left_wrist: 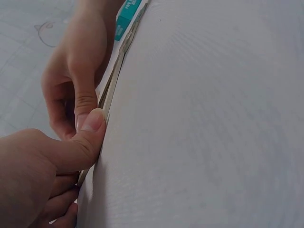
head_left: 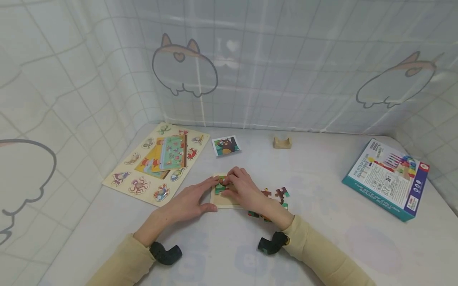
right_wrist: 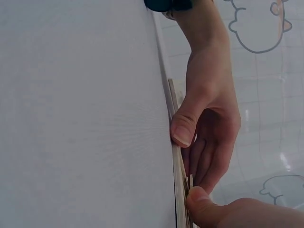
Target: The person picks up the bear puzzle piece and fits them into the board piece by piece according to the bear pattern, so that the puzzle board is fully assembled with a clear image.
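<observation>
A small wooden puzzle tray lies on the table, with a green picture piece in its upper left corner. My left hand holds the tray's left side, thumb at the near corner and fingertips at the far part. My right hand reaches over the tray and pinches a jigsaw piece, partly hidden by the fingers. In the right wrist view a thin edge stands up at the right thumb. Several loose jigsaw pieces lie right of the tray, partly under the right forearm.
A bear picture card lies beyond the tray. To the left is a wooden sea-animal board with picture boards on it. A small wooden holder stands at the back, and a teal-edged box lies at the right.
</observation>
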`<state>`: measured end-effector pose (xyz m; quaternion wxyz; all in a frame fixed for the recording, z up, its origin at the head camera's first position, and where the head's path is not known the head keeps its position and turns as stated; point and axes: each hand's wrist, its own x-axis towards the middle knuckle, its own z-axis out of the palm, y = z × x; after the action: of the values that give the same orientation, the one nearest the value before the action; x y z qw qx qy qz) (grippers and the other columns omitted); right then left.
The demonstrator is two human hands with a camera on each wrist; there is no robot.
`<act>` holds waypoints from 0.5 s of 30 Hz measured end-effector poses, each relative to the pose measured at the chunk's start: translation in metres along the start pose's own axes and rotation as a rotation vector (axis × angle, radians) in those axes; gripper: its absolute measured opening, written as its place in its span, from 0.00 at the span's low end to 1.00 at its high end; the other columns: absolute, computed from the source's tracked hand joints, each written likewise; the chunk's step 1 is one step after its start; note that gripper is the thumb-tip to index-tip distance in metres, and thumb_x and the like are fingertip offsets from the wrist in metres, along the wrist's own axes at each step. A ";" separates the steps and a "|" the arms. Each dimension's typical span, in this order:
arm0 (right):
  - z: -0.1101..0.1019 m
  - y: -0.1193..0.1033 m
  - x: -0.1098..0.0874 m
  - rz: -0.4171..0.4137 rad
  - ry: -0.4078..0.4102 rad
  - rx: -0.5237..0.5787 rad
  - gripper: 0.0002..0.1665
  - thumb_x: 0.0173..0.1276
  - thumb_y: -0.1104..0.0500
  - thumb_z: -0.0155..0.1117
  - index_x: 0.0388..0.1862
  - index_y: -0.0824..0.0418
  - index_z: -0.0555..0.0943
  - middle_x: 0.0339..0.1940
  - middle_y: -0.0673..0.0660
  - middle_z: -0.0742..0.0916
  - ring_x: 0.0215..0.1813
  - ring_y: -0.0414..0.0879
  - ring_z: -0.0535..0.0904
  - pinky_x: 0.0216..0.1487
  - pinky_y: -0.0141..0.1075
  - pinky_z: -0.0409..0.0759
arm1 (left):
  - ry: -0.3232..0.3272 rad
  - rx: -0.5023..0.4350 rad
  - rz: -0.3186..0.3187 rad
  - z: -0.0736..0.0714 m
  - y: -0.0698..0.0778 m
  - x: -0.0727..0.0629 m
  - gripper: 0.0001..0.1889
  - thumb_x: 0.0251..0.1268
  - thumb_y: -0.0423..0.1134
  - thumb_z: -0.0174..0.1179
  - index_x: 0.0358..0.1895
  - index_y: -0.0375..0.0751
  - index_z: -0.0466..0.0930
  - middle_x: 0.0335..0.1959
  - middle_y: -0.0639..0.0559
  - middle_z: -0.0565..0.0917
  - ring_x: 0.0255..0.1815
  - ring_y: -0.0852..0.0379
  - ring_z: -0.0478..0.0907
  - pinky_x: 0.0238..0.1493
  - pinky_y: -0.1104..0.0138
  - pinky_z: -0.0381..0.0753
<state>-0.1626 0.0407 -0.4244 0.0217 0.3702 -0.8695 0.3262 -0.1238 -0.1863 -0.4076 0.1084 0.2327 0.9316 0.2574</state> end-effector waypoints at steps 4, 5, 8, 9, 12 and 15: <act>0.002 0.001 0.000 -0.009 0.018 0.002 0.13 0.67 0.55 0.70 0.45 0.61 0.82 0.49 0.55 0.78 0.50 0.48 0.68 0.54 0.41 0.72 | 0.002 0.004 0.001 0.000 0.000 0.000 0.43 0.62 0.58 0.66 0.78 0.50 0.59 0.80 0.50 0.59 0.78 0.47 0.60 0.74 0.50 0.66; 0.003 0.001 0.000 -0.009 0.022 0.004 0.13 0.67 0.55 0.71 0.45 0.61 0.82 0.49 0.55 0.78 0.50 0.48 0.68 0.54 0.41 0.72 | 0.004 0.005 0.001 0.000 -0.001 0.001 0.43 0.62 0.58 0.66 0.78 0.50 0.60 0.80 0.50 0.59 0.78 0.46 0.61 0.73 0.50 0.67; 0.003 0.000 0.000 -0.011 0.030 0.005 0.12 0.67 0.55 0.71 0.44 0.61 0.82 0.48 0.55 0.78 0.50 0.49 0.68 0.53 0.42 0.72 | 0.008 0.004 -0.001 0.001 -0.001 0.001 0.43 0.61 0.58 0.67 0.77 0.50 0.60 0.79 0.49 0.60 0.77 0.46 0.62 0.73 0.50 0.67; 0.003 0.000 0.000 -0.011 0.033 0.003 0.12 0.67 0.55 0.71 0.44 0.60 0.82 0.48 0.55 0.78 0.49 0.49 0.68 0.53 0.41 0.72 | 0.010 0.003 -0.003 0.001 -0.001 0.001 0.43 0.61 0.58 0.67 0.77 0.51 0.61 0.79 0.49 0.60 0.77 0.46 0.62 0.73 0.49 0.67; 0.004 0.000 0.000 -0.010 0.040 -0.004 0.12 0.66 0.55 0.72 0.42 0.60 0.82 0.48 0.55 0.78 0.49 0.49 0.68 0.52 0.41 0.72 | 0.013 0.001 -0.006 0.001 -0.001 0.001 0.42 0.61 0.57 0.68 0.76 0.51 0.62 0.79 0.48 0.61 0.77 0.45 0.63 0.73 0.49 0.68; 0.004 0.000 0.000 -0.005 0.044 -0.009 0.11 0.66 0.55 0.72 0.41 0.59 0.82 0.47 0.54 0.78 0.49 0.48 0.68 0.51 0.40 0.72 | 0.014 0.001 -0.008 0.001 -0.001 0.001 0.41 0.61 0.57 0.68 0.75 0.51 0.63 0.79 0.47 0.61 0.76 0.45 0.63 0.73 0.49 0.68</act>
<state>-0.1619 0.0381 -0.4276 0.0432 0.3650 -0.8693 0.3305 -0.1246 -0.1860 -0.4093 0.1030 0.2271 0.9334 0.2579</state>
